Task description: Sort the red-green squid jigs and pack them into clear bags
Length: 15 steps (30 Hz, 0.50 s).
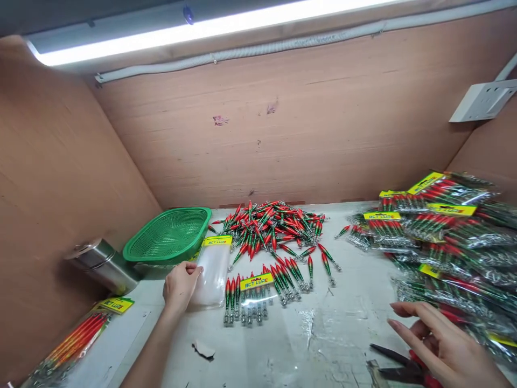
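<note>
A stack of clear plastic bags (212, 272) with yellow printed headers lies left of centre. My left hand (181, 284) is closed at its left edge, thumb and fingers pinching a bag there. Over the right front of the table, my right hand (438, 339) has thumb and forefinger apart and nothing between them. Black-bladed scissors (393, 364) with red handles lie under and beside it. In the middle, a "BCT LURE" bag (257, 282) lies over part of a row of red-and-green squid lures (285, 280). Behind the row is a loose heap of lures (269, 226).
Packed lure bags (444, 237) are piled on the right. A green basket (167, 237) and a steel flask (103, 267) stand at left, near a bag of orange lures (81, 339). A torn scrap (203, 350) lies in front. Wooden panels (283, 134) enclose the table.
</note>
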Each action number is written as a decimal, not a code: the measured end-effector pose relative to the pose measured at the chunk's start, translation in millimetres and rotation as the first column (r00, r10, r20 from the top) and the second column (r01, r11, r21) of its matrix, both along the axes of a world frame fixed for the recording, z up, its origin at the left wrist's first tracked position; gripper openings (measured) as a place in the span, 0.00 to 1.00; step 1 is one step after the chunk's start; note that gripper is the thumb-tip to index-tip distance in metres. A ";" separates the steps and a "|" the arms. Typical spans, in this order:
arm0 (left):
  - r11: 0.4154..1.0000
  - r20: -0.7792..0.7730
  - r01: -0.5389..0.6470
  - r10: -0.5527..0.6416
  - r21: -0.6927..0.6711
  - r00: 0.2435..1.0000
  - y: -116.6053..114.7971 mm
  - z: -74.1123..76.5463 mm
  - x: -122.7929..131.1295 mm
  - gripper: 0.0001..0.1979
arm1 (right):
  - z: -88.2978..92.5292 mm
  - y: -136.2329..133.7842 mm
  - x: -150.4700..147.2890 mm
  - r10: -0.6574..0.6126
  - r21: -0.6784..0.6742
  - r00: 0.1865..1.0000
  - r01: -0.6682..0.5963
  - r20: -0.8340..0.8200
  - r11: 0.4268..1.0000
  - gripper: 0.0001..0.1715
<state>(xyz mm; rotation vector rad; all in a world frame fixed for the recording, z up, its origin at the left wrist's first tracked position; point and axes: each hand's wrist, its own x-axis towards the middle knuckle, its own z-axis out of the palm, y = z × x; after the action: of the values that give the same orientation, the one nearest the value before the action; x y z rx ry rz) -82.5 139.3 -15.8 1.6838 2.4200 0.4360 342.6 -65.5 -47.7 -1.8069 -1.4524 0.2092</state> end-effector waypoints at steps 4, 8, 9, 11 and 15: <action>0.999 0.006 -0.027 0.027 -0.021 1.000 1.7 3.5 -1.4 0.19 | 6.2 -5.6 -12.0 0.020 -0.005 0.999 -0.020 0.025 1.000 0.21; 0.997 -0.069 -0.042 0.047 0.070 0.997 -22.3 15.9 17.1 0.22 | 2.9 -7.5 -19.1 0.095 0.011 0.993 -0.096 0.065 0.995 0.17; 0.996 -0.084 -0.025 0.032 0.083 0.996 -34.9 18.2 26.3 0.21 | 1.8 -6.8 -20.9 0.112 0.015 0.991 -0.113 0.070 0.994 0.16; 0.994 -0.031 0.080 -0.083 -0.079 0.996 -65.6 17.1 47.3 0.18 | 0.8 -4.4 -26.3 0.144 0.029 0.986 -0.147 0.080 0.989 0.14; 0.932 0.046 0.344 -0.341 -0.117 0.939 -120.9 -11.0 77.3 0.15 | 5.0 -0.3 -41.5 0.220 0.044 0.969 -0.226 0.110 0.973 0.10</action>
<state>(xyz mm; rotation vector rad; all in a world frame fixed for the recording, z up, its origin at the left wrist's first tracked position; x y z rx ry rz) -5.2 18.4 -26.8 1.9757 2.0271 0.2483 301.1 -65.8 -42.7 -1.6284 -1.7201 0.1868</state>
